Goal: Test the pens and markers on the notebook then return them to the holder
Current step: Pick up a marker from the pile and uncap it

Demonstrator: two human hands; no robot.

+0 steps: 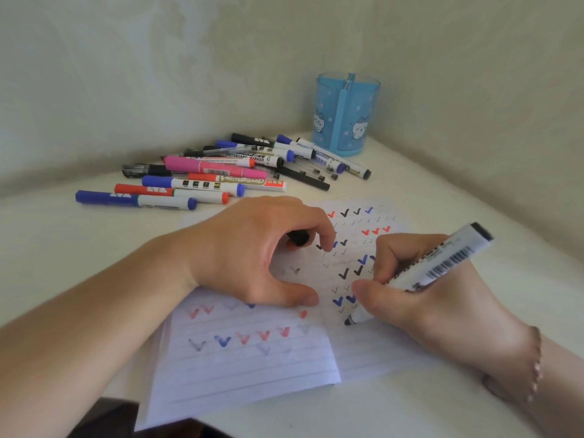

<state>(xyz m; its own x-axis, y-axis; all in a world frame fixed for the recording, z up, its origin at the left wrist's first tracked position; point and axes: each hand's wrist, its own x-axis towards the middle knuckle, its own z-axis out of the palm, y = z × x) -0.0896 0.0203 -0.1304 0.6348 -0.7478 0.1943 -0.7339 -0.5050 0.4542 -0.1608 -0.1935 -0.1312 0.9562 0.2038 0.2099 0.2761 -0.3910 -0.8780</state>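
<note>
Right hand [420,289] grips an uncapped black whiteboard marker [420,273], tip down at the notebook [252,352] page, barrel slanting up and to the right; left hand [252,251] rests on the page, fingers curled round what looks like the black cap [298,238], mostly hidden. The blue holder [346,113] stands at the far corner, up and slightly left of the right hand, which is nearer to it. Pile of pens and markers [221,172] lies beside the holder, left.
</note>
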